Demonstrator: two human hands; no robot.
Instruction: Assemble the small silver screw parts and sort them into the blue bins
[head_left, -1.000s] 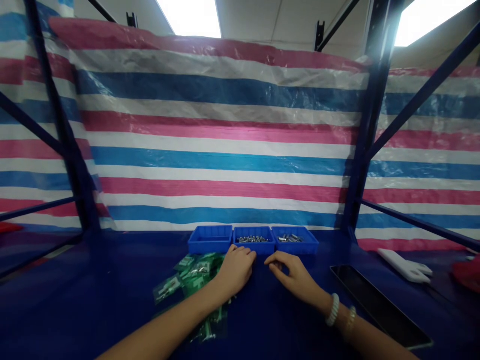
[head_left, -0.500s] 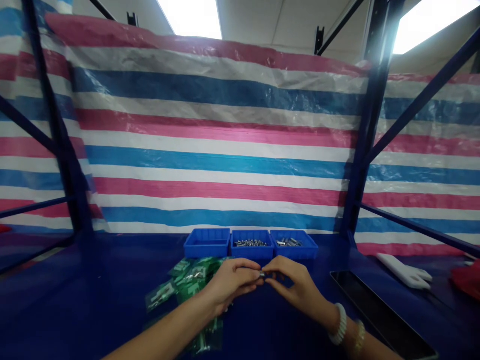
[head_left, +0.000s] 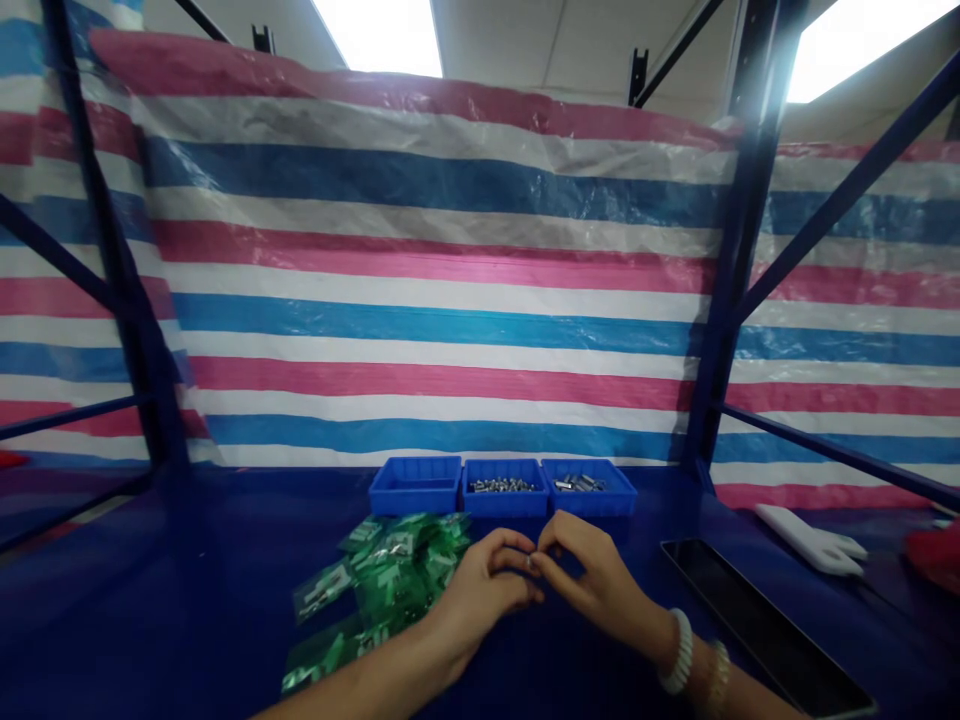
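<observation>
In front of me, my left hand (head_left: 491,580) and my right hand (head_left: 592,568) meet at the fingertips. Both are closed, pinching a small shiny metal part (head_left: 531,563) that the fingers mostly hide. Left of my hands lies a pile of green-printed clear plastic packets (head_left: 394,575), partly behind my left forearm. Just beyond my fingers stand the blue bin of small round metal pieces (head_left: 504,502) and the blue bin of longer metal pieces (head_left: 592,502).
Another blue bin (head_left: 415,497) stands at the left end of the row. A dark flat tablet-like device (head_left: 757,620) lies to the right, with a white object (head_left: 814,542) behind it. Blue rack posts (head_left: 724,330) and a striped plastic sheet (head_left: 442,320) bound the blue table.
My left hand has shifted right and turned, uncovering more of the packets. The metal part, plainer before between the fingertips, is now mostly hidden. My right hand has barely moved.
</observation>
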